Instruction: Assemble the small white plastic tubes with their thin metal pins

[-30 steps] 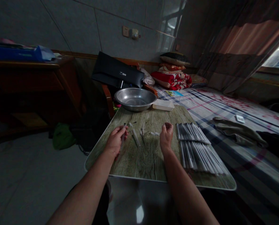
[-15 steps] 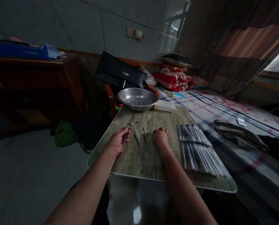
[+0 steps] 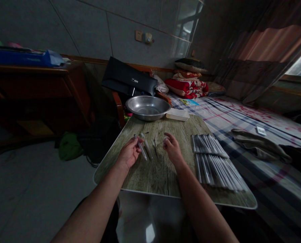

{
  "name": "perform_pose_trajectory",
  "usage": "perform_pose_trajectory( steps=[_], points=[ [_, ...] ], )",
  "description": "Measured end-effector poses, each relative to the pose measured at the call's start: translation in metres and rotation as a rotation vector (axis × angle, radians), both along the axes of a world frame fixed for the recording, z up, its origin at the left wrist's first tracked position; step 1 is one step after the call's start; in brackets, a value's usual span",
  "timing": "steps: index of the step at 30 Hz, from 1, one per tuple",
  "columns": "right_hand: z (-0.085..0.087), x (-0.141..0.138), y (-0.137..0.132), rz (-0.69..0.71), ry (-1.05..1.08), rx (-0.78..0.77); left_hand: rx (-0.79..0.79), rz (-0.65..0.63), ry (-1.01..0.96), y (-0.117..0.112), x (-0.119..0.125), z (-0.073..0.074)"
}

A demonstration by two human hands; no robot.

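My left hand [image 3: 129, 153] is closed on a slim clear pen barrel [image 3: 141, 151], which slants across the wood-grain table [image 3: 155, 172]. My right hand [image 3: 172, 147] hovers just above the table with its fingers pinched on a small pale piece [image 3: 165, 138] that I cannot name. Another loose barrel [image 3: 147, 147] and a thin dark part [image 3: 155, 145] lie on the table between the two hands. Two rows of finished white pens [image 3: 213, 160] are laid out to the right of my right hand.
A steel basin [image 3: 147, 107] and a flat white box [image 3: 177, 114] stand at the table's far edge. A bed with a plaid sheet [image 3: 241, 118] runs along the right. A dark wooden desk [image 3: 39, 84] and a green bag [image 3: 68, 146] are on the left.
My right hand went down to the table, pinched a small piece and has lifted it toward the left. My left hand tilted its barrel so the tip points toward the right hand.
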State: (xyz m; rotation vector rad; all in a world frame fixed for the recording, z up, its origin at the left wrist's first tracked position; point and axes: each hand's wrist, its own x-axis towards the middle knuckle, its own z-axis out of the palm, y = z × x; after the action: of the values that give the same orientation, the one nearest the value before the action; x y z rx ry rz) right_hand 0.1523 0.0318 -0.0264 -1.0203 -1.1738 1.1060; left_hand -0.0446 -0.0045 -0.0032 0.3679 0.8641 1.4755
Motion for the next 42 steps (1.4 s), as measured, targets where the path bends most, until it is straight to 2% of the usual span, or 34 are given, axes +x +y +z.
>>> perform_pose_trajectory(
  steps=[3,7,16,31,37,39,42],
  points=[
    [0.006,-0.001,-0.004,0.132,0.228,-0.091,0.002,0.083,-0.054,0.004,-0.008,-0.001],
    [0.01,-0.002,-0.008,0.234,0.35,-0.178,-0.014,0.169,-0.047,0.004,-0.013,-0.003],
    [0.006,-0.009,-0.014,0.349,0.379,-0.193,0.058,0.182,0.106,-0.002,-0.003,0.0],
    [0.003,-0.008,-0.013,0.394,0.29,-0.143,0.103,0.157,0.208,-0.004,-0.001,0.001],
    [0.003,-0.007,-0.014,0.43,0.247,-0.142,0.097,-0.045,0.354,-0.005,-0.006,0.001],
    [0.004,-0.007,-0.015,0.438,0.241,-0.157,0.094,-0.12,0.512,-0.005,-0.011,-0.001],
    [0.003,-0.006,-0.016,0.47,0.249,-0.189,0.139,-0.237,0.89,-0.004,-0.02,-0.003]
  ],
)
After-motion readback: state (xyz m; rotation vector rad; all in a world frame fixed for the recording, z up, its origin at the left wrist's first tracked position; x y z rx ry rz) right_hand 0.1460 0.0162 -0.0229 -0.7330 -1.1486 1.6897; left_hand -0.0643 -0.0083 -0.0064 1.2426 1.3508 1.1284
